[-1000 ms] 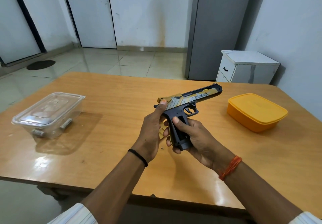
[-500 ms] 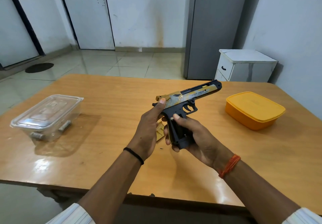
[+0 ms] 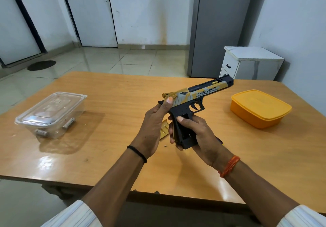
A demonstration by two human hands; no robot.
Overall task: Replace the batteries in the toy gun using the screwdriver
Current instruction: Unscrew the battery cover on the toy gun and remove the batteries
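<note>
A black and gold toy gun [image 3: 199, 97] is held above the wooden table [image 3: 114, 138], barrel pointing up and to the right. My left hand [image 3: 153, 126] grips the rear of its slide, thumb on the gold back end. My right hand [image 3: 199, 135] wraps round the black grip from below, thumb across its open side. A gold cover piece [image 3: 164, 129] lies on the table between my hands, partly hidden. A tiny dark screw [image 3: 165, 146] lies on the table below it. A sliver of a dark and yellow thing [image 3: 220, 141] shows behind my right wrist.
A clear lidded plastic box [image 3: 51, 113] holding batteries stands at the left of the table. An orange lidded box [image 3: 259, 108] stands at the right. Beyond the table are a grey fridge [image 3: 217, 27] and a small white cabinet [image 3: 250, 62].
The gun's barrel has tilted slightly higher. Both hands keep the same hold on the gun.
</note>
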